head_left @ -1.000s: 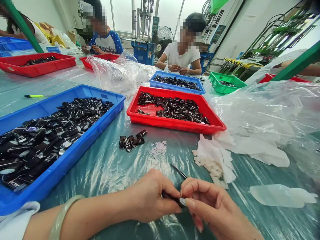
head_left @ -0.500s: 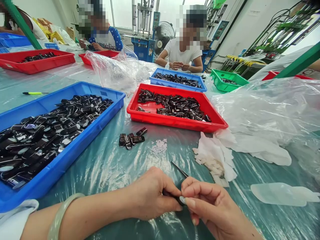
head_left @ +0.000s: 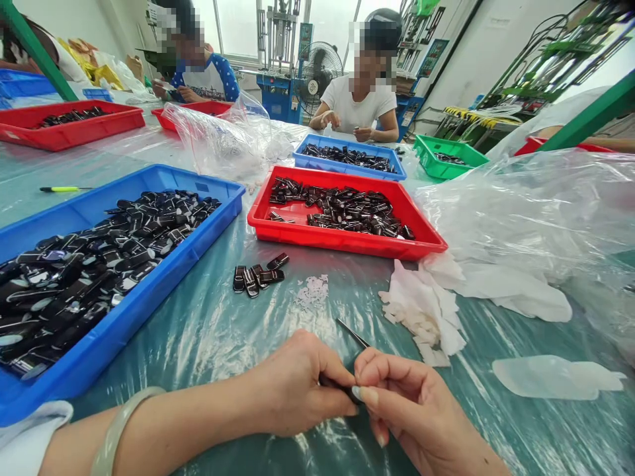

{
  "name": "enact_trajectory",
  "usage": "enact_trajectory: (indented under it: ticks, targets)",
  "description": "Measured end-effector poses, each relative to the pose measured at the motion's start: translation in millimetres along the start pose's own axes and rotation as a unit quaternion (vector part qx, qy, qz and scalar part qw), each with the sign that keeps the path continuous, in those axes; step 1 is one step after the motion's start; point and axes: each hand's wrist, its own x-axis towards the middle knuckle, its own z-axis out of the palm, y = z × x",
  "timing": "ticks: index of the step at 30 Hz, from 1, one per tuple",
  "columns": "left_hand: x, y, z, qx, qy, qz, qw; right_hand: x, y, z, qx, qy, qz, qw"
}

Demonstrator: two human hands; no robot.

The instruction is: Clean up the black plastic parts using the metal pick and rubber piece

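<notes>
Low in the middle, my left hand (head_left: 310, 387) is closed on a small glossy black piece (head_left: 356, 394) with a pale oval end. My right hand (head_left: 399, 390) meets it from the right, thumb tip pressed at that oval end. Slim dark tweezers (head_left: 353, 332) stick out of the right hand's fingers, their point facing up and left, away from the piece. Most of the piece is hidden by my fingers. Beyond my hands several similar black pieces (head_left: 251, 282) lie in a small group, beside a patch of pale little scraps (head_left: 313, 291).
A blue tray (head_left: 191, 268) and a red tray (head_left: 347, 246) hold heaps of black pieces. White torn cloth or paper (head_left: 421, 311), a translucent bottle (head_left: 550, 377) and clear plastic sheeting (head_left: 536, 218) lie to the right. Two people sit across the table.
My right thumb has shifted slightly over the pale end of the piece. Across the table, the person in white has moved their hands apart. The whole view has shifted slightly.
</notes>
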Motion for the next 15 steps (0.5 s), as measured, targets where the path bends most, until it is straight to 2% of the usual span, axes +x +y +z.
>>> enact_trajectory:
  ticks: [5,11,15]
  targets:
    - [-1,-1,1,-0.022,0.003,-0.013,1.0,-1,0,0,0.003,-0.001,-0.011,1.0]
    - [1,3,-3,-0.139,0.007,-0.122,0.983,1,3,-2,0.032,0.041,-0.028,0.998]
    - [5,3,-10,-0.186,0.066,-0.115,0.974,5,8,-5,0.033,0.05,-0.043,0.997]
